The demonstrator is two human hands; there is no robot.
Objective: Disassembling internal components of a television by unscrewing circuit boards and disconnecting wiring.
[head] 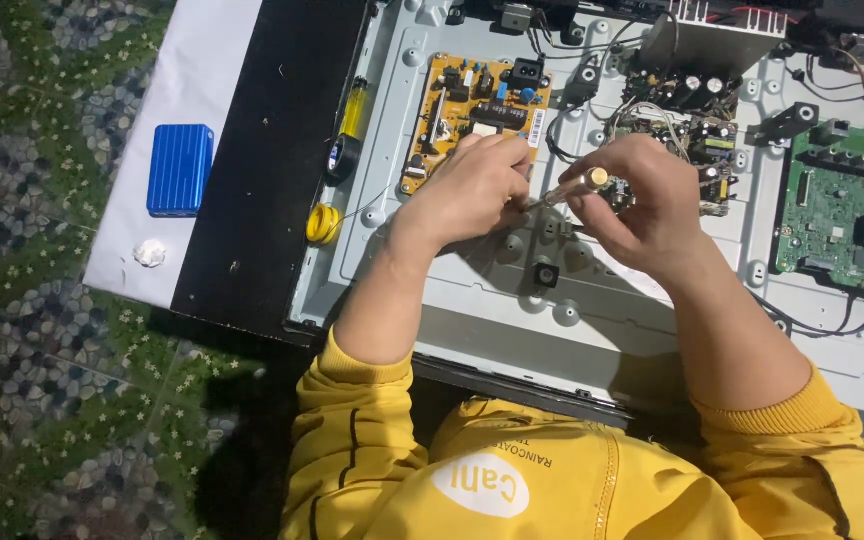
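Holding a slim tool with a pale rounded handle end, the right hand is closed around it in a pinch, thumb and first fingers on the shaft, wrist bent inward over the grey metal back panel. The tool tip runs toward the left hand, which is curled nearly shut just beside it; what the left fingers hold, if anything, cannot be told (the knuckles hide it). Both forearms come up from yellow sleeves, elbows tucked, hands almost touching.

The tool looks light and stiff, and is best taken at the handle, where the grip is now. The yellow circuit board just beyond the left hand appears fragile: its small parts would not bear pressure, so edges only.

Left of the left hand lie a yellow reel, a roll of black tape and a yellow tube. Further left sits a blue ribbed box. A green circuit board lies beyond the right hand.
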